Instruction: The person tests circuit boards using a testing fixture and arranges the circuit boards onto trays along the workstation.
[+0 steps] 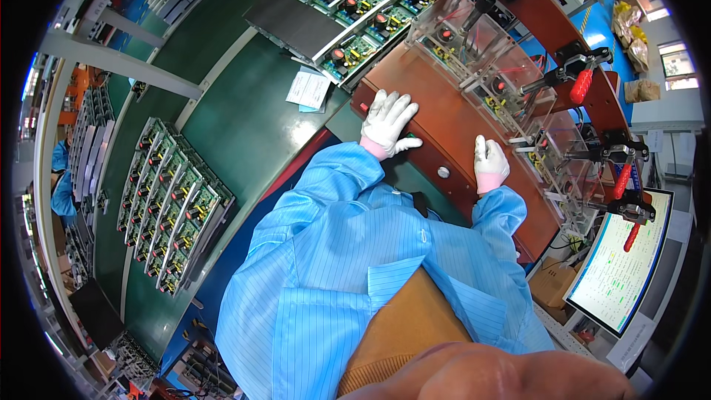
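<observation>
My left hand (386, 124), in a white glove, lies open with spread fingers at the front edge of a reddish-brown test fixture (437, 115). Its thumb points toward a green button (412, 135), and a red button (364, 107) is near its fingers. Over the fixture's top, my right hand (490, 159) is also gloved, its visible fingers stretched out and holding nothing I can see. Circuit boards sit in the fixture under clear plastic covers (481, 44), with toggle clamps (581, 85) with red handles above them.
A rack of circuit boards (370, 11) stands beyond the fixture, next to a black mat (292, 24). Paper slips (309, 89) lie on the green bench (252, 100). Another board rack (174, 207) stands left. A monitor (626, 259) and a carton (552, 281) are right.
</observation>
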